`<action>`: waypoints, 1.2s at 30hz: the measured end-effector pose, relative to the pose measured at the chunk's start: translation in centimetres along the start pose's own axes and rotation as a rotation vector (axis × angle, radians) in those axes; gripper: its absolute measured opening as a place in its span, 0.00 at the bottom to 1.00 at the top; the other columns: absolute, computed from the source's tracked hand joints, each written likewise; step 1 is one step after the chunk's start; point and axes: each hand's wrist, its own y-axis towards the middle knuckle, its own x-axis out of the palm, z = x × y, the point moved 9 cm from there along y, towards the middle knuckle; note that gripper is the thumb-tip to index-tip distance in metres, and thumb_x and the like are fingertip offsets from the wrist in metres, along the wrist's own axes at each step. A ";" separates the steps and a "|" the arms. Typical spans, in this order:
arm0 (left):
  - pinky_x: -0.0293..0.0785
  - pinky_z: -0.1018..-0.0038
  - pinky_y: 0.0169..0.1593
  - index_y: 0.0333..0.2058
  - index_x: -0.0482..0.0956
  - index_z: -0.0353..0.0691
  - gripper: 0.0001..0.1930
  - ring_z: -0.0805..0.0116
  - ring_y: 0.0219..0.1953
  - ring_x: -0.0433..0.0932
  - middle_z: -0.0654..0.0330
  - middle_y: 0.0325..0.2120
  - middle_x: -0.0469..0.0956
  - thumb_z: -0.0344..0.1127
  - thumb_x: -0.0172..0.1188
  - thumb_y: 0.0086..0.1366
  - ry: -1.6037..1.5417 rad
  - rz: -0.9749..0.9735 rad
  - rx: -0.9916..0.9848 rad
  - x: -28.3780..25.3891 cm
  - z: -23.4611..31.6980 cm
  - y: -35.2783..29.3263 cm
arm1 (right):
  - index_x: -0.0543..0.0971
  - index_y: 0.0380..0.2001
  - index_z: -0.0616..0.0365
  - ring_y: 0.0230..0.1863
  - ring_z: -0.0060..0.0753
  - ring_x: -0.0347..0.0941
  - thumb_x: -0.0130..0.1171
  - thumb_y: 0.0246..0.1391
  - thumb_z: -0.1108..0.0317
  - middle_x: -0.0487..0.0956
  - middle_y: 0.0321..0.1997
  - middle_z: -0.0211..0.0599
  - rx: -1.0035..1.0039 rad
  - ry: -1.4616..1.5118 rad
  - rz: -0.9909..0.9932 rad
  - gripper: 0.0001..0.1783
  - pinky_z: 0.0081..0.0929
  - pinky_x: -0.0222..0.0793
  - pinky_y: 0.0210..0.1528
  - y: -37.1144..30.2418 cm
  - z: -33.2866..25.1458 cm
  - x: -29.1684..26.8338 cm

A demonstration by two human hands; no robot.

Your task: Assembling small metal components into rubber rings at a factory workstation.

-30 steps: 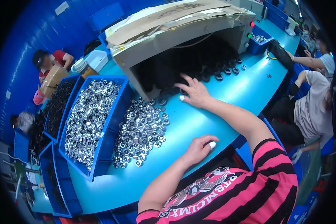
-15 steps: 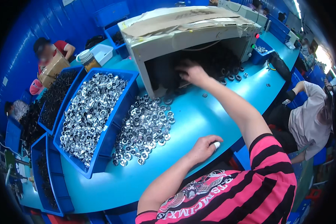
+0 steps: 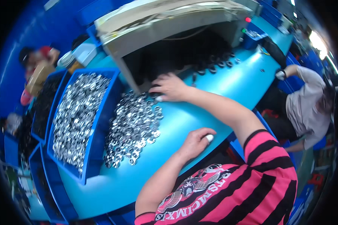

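My right hand (image 3: 171, 88) hung half-curled by the box's (image 3: 150, 37) left post; blur hid any grip. Left hand (image 3: 197, 143) lay loosely bent on the desk's (image 3: 169, 140) near edge, hold unclear. Dark rings (image 3: 212, 69) lined the box mouth; seemingly a picking step, calling for closer fingers. Silver rings (image 3: 133, 127) and blue bin (image 3: 98, 144) crowded the desk's left

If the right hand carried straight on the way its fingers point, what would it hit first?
The right hand would probably meet the box's left front post first; the heap of silver rings lies close by its foot, so with blur and unclear depth, the rings could come first.
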 end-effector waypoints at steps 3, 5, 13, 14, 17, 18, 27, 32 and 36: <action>0.75 0.78 0.41 0.48 0.83 0.37 0.11 0.79 0.34 0.77 0.65 0.34 0.82 0.25 0.58 0.70 -0.002 0.005 -0.005 0.2 -0.3 0.2 | 0.80 0.50 0.40 0.57 0.42 0.70 0.66 0.49 0.46 0.76 0.49 0.31 0.144 -0.015 -0.059 0.25 0.49 0.66 0.56 -0.2 1.7 1.0; 0.75 0.79 0.40 0.48 0.83 0.37 0.11 0.80 0.34 0.76 0.66 0.35 0.82 0.25 0.59 0.70 -0.001 0.001 -0.030 0.2 -0.3 0.2 | 0.79 0.48 0.45 0.55 0.43 0.72 0.66 0.49 0.46 0.76 0.48 0.33 0.115 -0.003 -0.023 0.26 0.48 0.69 0.55 -0.3 1.8 1.1; 0.74 0.80 0.40 0.48 0.83 0.37 0.10 0.81 0.34 0.76 0.67 0.35 0.82 0.25 0.59 0.70 0.011 0.010 -0.018 0.1 -0.1 0.2 | 0.78 0.46 0.53 0.43 0.47 0.81 0.69 0.49 0.51 0.78 0.44 0.40 0.095 0.250 0.033 0.25 0.42 0.79 0.42 -2.0 2.7 1.3; 0.74 0.80 0.40 0.48 0.83 0.37 0.10 0.81 0.34 0.76 0.67 0.35 0.82 0.25 0.59 0.70 0.018 0.012 -0.014 0.0 0.0 0.2 | 0.78 0.46 0.53 0.43 0.47 0.81 0.69 0.49 0.51 0.78 0.44 0.39 0.086 0.237 0.017 0.25 0.42 0.80 0.41 -2.1 3.1 1.1; 0.75 0.80 0.40 0.48 0.83 0.37 0.10 0.81 0.34 0.76 0.67 0.35 0.82 0.25 0.59 0.70 -0.003 0.007 -0.031 0.1 -0.1 0.1 | 0.78 0.49 0.54 0.40 0.48 0.81 0.68 0.50 0.52 0.79 0.45 0.41 0.096 0.156 0.031 0.26 0.42 0.80 0.40 -2.9 5.9 0.0; 0.75 0.80 0.40 0.48 0.83 0.37 0.10 0.81 0.34 0.76 0.67 0.35 0.82 0.26 0.59 0.70 -0.011 0.006 -0.034 0.1 -0.2 0.0 | 0.78 0.50 0.53 0.41 0.48 0.81 0.67 0.50 0.53 0.78 0.45 0.41 0.097 0.101 0.032 0.26 0.42 0.80 0.40 -2.9 6.5 -0.8; 0.75 0.79 0.39 0.51 0.82 0.38 0.12 0.80 0.34 0.77 0.65 0.36 0.82 0.26 0.59 0.70 -0.120 -0.007 -0.023 0.0 -0.7 0.3 | 0.77 0.58 0.57 0.45 0.43 0.79 0.67 0.54 0.57 0.78 0.48 0.45 0.650 0.222 0.592 0.30 0.35 0.76 0.49 -7.3 15.1 -10.1; 0.76 0.76 0.36 0.60 0.73 0.41 0.17 0.71 0.33 0.79 0.59 0.37 0.82 0.36 0.51 0.76 -0.532 0.184 -0.046 -3.7 -0.2 -0.6 | 0.77 0.60 0.59 0.44 0.31 0.77 0.68 0.53 0.67 0.78 0.48 0.38 0.445 0.638 0.360 0.29 0.28 0.75 0.48 -7.7 4.1 -9.7; 0.77 0.74 0.33 0.64 0.67 0.40 0.27 0.70 0.32 0.79 0.56 0.39 0.81 0.55 0.43 0.80 -0.971 0.427 0.089 -8.4 0.3 -1.9 | 0.80 0.56 0.56 0.51 0.34 0.76 0.66 0.52 0.69 0.79 0.52 0.35 0.232 0.886 0.257 0.25 0.32 0.70 0.55 -7.4 -3.5 -8.6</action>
